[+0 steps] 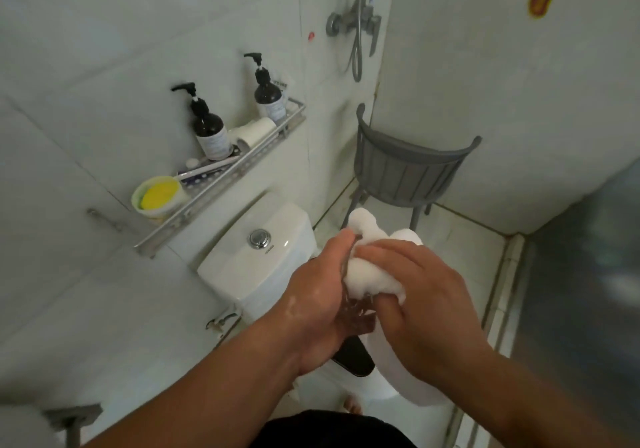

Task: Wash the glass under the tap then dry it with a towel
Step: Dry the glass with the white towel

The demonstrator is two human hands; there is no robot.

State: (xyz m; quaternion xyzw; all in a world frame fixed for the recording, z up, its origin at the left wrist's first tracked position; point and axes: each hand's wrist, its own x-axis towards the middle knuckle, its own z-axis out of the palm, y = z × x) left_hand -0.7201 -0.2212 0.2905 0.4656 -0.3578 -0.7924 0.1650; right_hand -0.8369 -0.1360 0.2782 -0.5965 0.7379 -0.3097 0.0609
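Hands (318, 295) around glass (356, 312), towel (367, 274) inside.

Toilet tank (242, 267) just beside hands (374, 295)

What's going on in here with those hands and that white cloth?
A person is drying a glass. The left hand grips the clear glass, while the right hand holds a bunched white towel against it, part of it seemingly pushed inside. No running water is in view, so the washing looks done. All this happens above a toilet cistern, near a wall shelf with pump bottles and a grey chair.
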